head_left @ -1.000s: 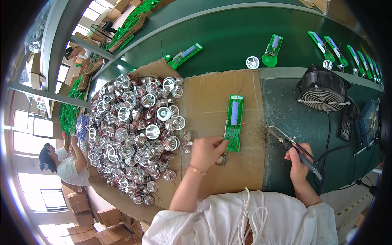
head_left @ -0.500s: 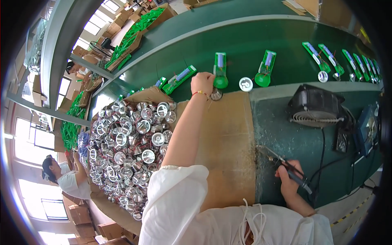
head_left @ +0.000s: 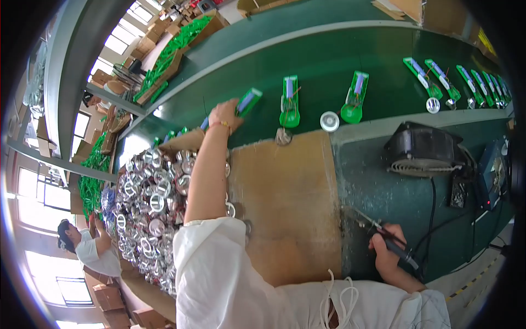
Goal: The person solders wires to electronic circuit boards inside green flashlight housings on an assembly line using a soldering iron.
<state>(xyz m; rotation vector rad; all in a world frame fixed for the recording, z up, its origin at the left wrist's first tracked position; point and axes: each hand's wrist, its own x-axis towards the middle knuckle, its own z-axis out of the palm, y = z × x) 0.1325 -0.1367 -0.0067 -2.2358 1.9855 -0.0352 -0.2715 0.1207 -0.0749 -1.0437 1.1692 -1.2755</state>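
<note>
My left hand reaches to the far bench, its fingers closed over the lower end of a green flashlight housing with a purple cell inside. Its fingertips are partly hidden. To the right lie two more green housings, a nearer one and another, both with cells and wires. A silver reflector cup sits at the cardboard's far edge, and a second reflector faces up beside the right housing. Low on the right, my right hand grips a soldering iron, tip pointing up and left.
A carton heaped with reflector cups stands left of the cardboard sheet. On the right are a black fan blower, cables and a blue box. More housings line the far right. A co-worker is at the left.
My left hand has moved left, from beside the middle housing onto the left one. The reflector cup near the cardboard's far edge now shows uncovered. My right hand stays with the iron.
</note>
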